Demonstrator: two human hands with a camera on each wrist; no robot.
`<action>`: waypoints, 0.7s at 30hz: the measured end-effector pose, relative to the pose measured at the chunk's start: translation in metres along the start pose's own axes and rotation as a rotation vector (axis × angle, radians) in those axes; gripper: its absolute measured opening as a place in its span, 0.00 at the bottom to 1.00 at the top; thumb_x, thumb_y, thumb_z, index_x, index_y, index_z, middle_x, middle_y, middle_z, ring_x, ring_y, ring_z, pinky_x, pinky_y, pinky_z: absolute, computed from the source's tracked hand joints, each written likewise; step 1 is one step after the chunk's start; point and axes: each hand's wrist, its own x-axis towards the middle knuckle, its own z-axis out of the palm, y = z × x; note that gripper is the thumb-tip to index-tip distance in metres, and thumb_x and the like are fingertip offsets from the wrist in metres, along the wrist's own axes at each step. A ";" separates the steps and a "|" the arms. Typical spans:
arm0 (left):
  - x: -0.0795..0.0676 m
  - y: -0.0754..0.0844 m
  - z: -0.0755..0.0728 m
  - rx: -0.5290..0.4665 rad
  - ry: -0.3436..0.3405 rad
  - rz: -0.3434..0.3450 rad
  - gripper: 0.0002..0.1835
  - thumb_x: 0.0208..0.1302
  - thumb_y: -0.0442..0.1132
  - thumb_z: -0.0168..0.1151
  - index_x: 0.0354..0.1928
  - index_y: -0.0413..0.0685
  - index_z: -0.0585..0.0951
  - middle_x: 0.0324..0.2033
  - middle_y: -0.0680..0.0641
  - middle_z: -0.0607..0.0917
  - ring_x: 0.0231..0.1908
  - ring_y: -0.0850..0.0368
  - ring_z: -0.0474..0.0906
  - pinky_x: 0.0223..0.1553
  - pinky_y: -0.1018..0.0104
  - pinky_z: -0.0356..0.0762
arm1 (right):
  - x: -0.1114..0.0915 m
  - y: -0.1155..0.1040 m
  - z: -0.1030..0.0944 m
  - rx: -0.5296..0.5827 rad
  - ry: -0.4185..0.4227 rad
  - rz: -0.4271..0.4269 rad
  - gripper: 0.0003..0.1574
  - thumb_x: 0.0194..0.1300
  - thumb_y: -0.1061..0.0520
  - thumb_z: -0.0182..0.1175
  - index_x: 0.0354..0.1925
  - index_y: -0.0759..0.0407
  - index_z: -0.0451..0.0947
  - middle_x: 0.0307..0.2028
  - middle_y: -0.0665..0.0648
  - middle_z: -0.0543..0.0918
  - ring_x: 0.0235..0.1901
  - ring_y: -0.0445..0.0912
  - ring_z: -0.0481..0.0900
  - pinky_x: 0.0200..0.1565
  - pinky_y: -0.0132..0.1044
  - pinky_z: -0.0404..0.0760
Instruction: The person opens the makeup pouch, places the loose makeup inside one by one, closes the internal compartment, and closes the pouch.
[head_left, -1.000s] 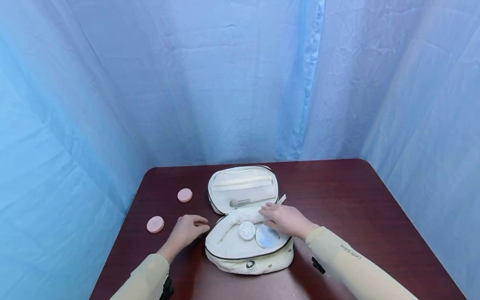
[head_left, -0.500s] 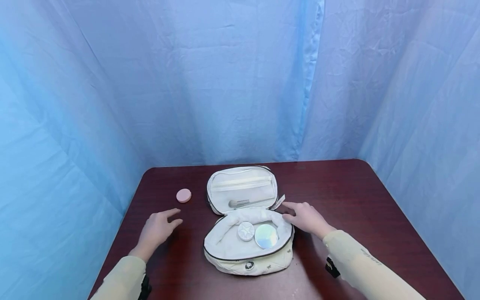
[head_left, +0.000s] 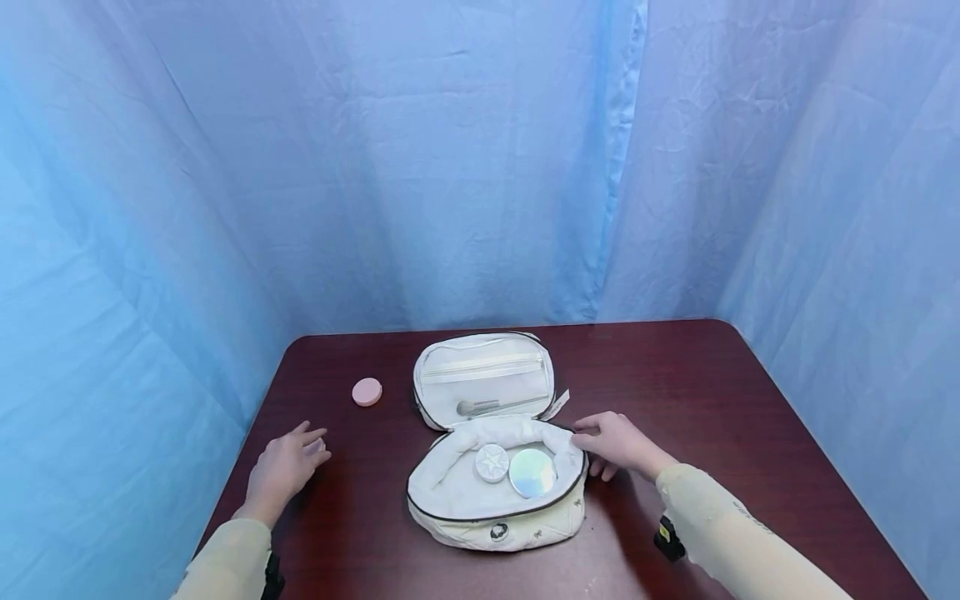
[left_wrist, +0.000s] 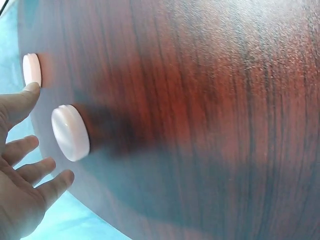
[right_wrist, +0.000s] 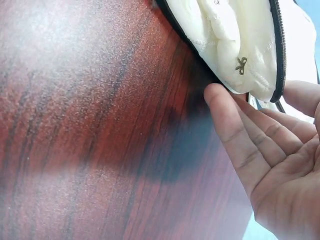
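L hand w/ fingers spread is just by a pink round case, L of bag. R hand, fingers spread too, is at bag's R side.

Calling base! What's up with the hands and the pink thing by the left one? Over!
Left hand spread beside nearer pink case, no grip seen. Right hand at right side of open bag. Nothing seen blocking pink case. Over.

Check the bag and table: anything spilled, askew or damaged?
Nothing stands out. The bag lies open, star tin and shiny disc inside, brush at its lid. One pink compact sits on the table, another by the left hand. No spill or damage shows.
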 end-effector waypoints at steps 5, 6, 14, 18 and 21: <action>0.001 -0.006 0.003 0.003 -0.005 -0.020 0.26 0.70 0.41 0.66 0.68 0.43 0.77 0.73 0.31 0.64 0.68 0.24 0.63 0.59 0.26 0.65 | -0.001 0.000 0.002 0.020 -0.005 0.007 0.31 0.71 0.54 0.62 0.65 0.70 0.74 0.31 0.59 0.87 0.19 0.55 0.85 0.20 0.45 0.83; 0.001 -0.007 0.004 0.005 -0.004 -0.020 0.26 0.70 0.41 0.66 0.68 0.43 0.77 0.73 0.31 0.64 0.68 0.24 0.64 0.59 0.26 0.66 | -0.001 -0.001 0.002 0.022 -0.003 0.011 0.30 0.71 0.55 0.62 0.65 0.70 0.74 0.32 0.59 0.88 0.19 0.55 0.85 0.20 0.45 0.83; 0.001 -0.015 0.009 -0.003 0.029 0.050 0.22 0.73 0.39 0.62 0.65 0.38 0.78 0.70 0.27 0.68 0.66 0.24 0.67 0.61 0.30 0.66 | -0.002 -0.002 0.003 0.018 0.016 0.017 0.28 0.72 0.56 0.62 0.65 0.68 0.75 0.38 0.60 0.88 0.18 0.57 0.84 0.20 0.46 0.83; 0.000 -0.016 0.010 -0.004 0.032 0.057 0.21 0.76 0.40 0.58 0.63 0.36 0.79 0.68 0.26 0.69 0.65 0.23 0.67 0.61 0.30 0.67 | -0.002 -0.001 0.003 0.019 0.019 0.009 0.28 0.72 0.56 0.62 0.65 0.68 0.75 0.39 0.61 0.88 0.18 0.56 0.84 0.20 0.46 0.83; 0.000 -0.018 0.011 0.005 0.043 0.058 0.19 0.75 0.39 0.60 0.61 0.37 0.81 0.67 0.25 0.70 0.63 0.23 0.69 0.60 0.30 0.68 | -0.003 -0.001 0.003 0.020 0.016 0.002 0.29 0.71 0.56 0.62 0.65 0.69 0.75 0.40 0.62 0.88 0.18 0.56 0.84 0.20 0.47 0.83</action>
